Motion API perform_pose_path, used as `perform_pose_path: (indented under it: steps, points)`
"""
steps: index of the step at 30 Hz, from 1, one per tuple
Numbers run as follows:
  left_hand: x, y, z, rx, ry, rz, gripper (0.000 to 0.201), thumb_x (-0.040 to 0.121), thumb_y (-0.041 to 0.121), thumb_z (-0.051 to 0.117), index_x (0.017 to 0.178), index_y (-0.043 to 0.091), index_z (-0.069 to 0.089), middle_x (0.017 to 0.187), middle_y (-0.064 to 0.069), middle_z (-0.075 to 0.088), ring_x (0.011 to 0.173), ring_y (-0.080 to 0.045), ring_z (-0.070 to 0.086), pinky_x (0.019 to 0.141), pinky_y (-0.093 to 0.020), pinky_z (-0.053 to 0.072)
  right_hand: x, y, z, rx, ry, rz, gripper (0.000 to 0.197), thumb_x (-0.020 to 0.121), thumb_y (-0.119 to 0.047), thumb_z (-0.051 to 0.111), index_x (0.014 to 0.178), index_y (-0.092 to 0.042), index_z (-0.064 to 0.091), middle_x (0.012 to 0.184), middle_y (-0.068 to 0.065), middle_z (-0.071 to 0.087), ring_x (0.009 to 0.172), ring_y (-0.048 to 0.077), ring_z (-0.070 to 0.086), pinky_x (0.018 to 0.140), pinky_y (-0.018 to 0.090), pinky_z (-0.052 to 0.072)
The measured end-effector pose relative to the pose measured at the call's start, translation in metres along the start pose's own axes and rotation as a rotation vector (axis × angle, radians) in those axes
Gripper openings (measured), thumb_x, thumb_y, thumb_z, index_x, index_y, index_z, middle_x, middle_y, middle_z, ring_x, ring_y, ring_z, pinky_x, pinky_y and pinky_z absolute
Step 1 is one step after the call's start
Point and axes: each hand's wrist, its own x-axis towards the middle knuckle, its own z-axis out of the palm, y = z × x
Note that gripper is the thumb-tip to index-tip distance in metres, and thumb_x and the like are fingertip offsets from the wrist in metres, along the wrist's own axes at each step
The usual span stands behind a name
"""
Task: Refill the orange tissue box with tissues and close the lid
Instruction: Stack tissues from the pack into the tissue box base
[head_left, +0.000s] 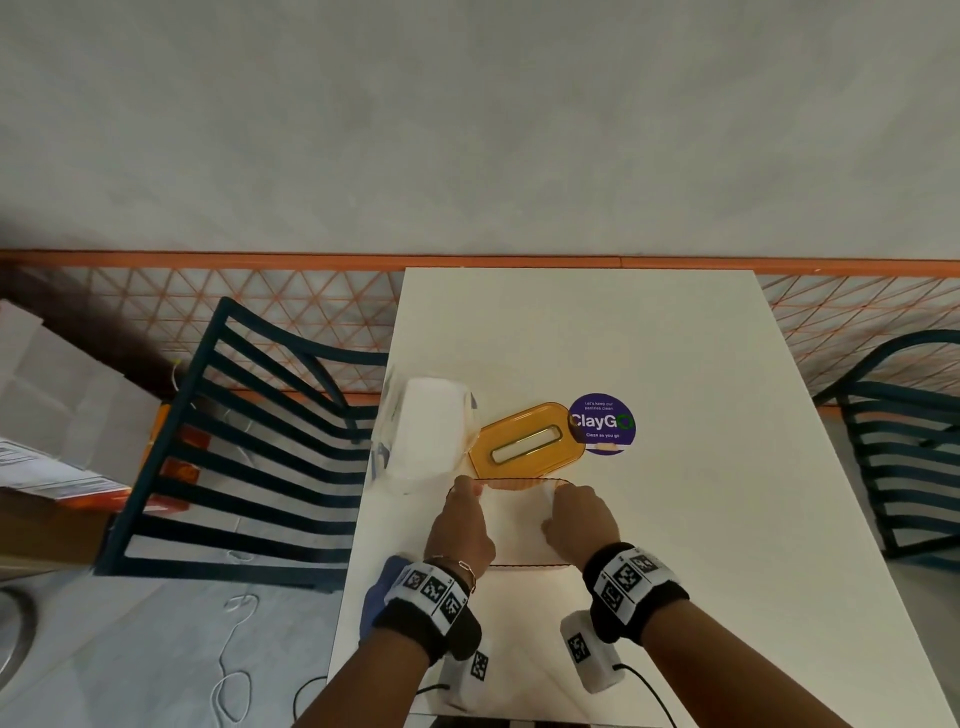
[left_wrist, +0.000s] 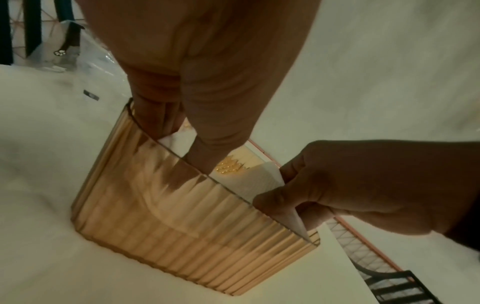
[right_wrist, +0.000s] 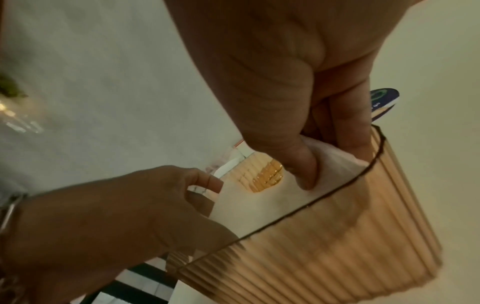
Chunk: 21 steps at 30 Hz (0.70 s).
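The orange ribbed tissue box (head_left: 519, 484) stands open near the table's front, with a stack of white tissues (head_left: 514, 525) inside it. My left hand (head_left: 462, 525) reaches into the box's left end, where its fingers and thumb (left_wrist: 179, 144) pinch the stack's edge. At the right end my right hand (head_left: 579, 519) pinches the tissues (right_wrist: 259, 205) between thumb and fingers (right_wrist: 330, 162), just inside the box wall (right_wrist: 324, 246). The orange lid (head_left: 524, 441), with its slot facing up, lies flat on the table just behind the box. The ribbed side (left_wrist: 182, 216) hides the lower part of the stack.
A plastic-wrapped pack of tissues (head_left: 426, 436) lies left of the lid at the table's left edge. A round purple sticker (head_left: 602, 423) is right of the lid. Dark slatted chairs stand on the left (head_left: 249, 441) and right (head_left: 909, 441). Cardboard boxes (head_left: 52, 467) sit at far left.
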Motion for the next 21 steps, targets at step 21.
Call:
perform_pose_path:
  steps: [21]
  points:
    - [0.023, -0.008, 0.008, 0.524, -0.126, 0.393, 0.05, 0.089, 0.004, 0.071, 0.134, 0.024, 0.059, 0.141, -0.002, 0.053, 0.133, -0.024, 0.051, 0.105, -0.038, 0.049, 0.001, 0.004, 0.016, -0.283, 0.018, -0.364, 0.033, 0.099, -0.011, 0.056, 0.132, -0.014, 0.056, 0.136, 0.008, 0.056, 0.122, 0.025, 0.059, 0.1, 0.034, 0.05]
